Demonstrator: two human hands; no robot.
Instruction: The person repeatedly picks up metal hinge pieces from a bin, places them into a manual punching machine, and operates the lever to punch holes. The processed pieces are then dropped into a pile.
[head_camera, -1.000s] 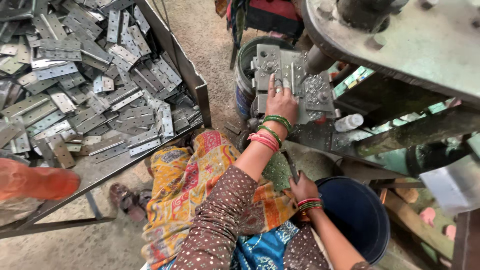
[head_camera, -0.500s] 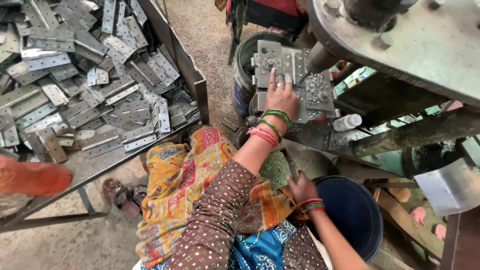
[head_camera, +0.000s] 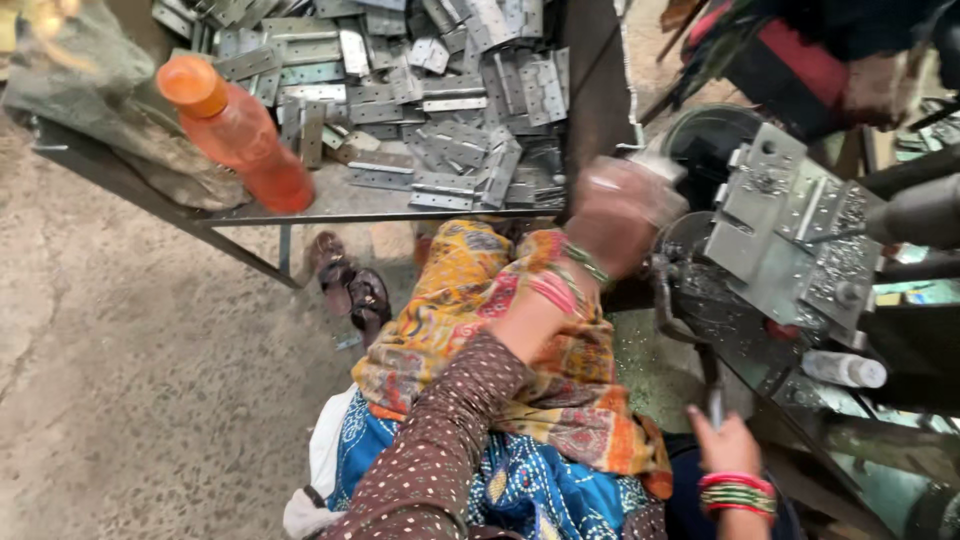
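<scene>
My left hand (head_camera: 620, 215), blurred with motion, hovers between the tray of metal hinge plates (head_camera: 430, 100) and the grey press jig (head_camera: 790, 225). Its fingers are curled, and a small pale metal plate (head_camera: 655, 165) shows at their tips. Red and green bangles ring the wrist, and a brown dotted sleeve covers the arm. My right hand (head_camera: 725, 445), also bangled, is low at the right, closed around a thin metal lever (head_camera: 712, 385) that rises toward the machine. A patterned orange cloth (head_camera: 520, 330) lies over my lap.
An orange bottle (head_camera: 235, 130) stands on the tray's near corner beside a grey sack (head_camera: 110, 100). Sandals (head_camera: 350, 285) lie on the concrete floor under the tray frame. A dark bucket (head_camera: 710, 140) stands behind the jig, and a small white bottle (head_camera: 845, 370) lies below it.
My left hand has lifted off the press jig and pulled back toward the tray. The view has swung left, and the orange bottle is now in view. My right hand now grips the lever.
</scene>
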